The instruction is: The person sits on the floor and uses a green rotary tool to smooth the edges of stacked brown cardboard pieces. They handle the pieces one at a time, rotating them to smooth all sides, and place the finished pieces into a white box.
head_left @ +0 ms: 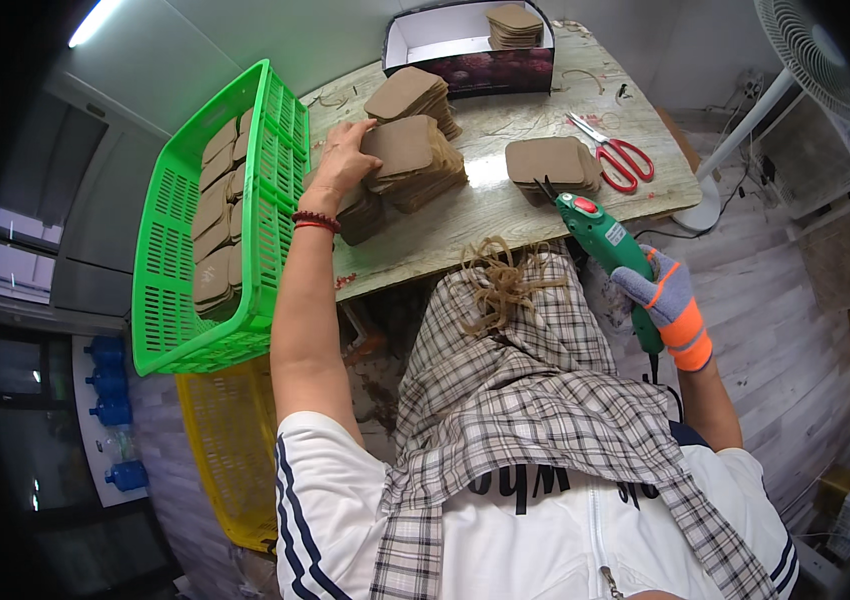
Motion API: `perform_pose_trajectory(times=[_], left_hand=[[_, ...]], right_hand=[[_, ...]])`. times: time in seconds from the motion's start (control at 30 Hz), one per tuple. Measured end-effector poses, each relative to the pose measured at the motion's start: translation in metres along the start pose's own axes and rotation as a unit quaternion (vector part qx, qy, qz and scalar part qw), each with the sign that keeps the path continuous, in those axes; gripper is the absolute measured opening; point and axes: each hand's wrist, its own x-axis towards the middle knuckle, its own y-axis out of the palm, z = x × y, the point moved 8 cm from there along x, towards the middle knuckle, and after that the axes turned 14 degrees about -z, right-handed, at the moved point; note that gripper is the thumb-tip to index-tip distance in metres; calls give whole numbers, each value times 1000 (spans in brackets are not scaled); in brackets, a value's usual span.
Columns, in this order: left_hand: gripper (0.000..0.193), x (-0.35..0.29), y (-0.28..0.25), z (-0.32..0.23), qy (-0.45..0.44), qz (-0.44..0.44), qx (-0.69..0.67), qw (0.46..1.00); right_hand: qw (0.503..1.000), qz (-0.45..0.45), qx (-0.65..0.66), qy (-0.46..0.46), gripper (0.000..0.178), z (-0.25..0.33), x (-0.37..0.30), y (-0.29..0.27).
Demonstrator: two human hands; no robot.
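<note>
Cardboard stack (410,150) at eleven o'clock, pressed by open left hand (345,155), might topple; gloved right hand (667,295) clenches green cutter (605,240), whose tip may snag.

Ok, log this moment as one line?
left hand: on brown card stack | right hand: gloved, holding green power tool | red scissors: on table | green basket: left

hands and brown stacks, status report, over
Left hand bare, resting on brown card stack. Right hand gloved, gripping green power cutter. Red scissors lie clear beyond.
</note>
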Motion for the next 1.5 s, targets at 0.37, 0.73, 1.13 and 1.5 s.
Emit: perform_pose_trajectory(times=[0.37,0.73,1.13,1.5], left_hand=[[23,-52,-72,-23,-137,-194,-328,914],[39,-111,31,-123,-318,-233,-822,410],[36,-115,52,-144,-327,-216,-838,380],[29,-139,64,-169,-310,-144,-830,440]], right_hand=[[999,14,24,25,37,8,-3,12],[999,9,-37,-22,37,33,-4,42],[999,24,29,6,47,26,-4,45],[999,0,45,17,43,32,4,37]])
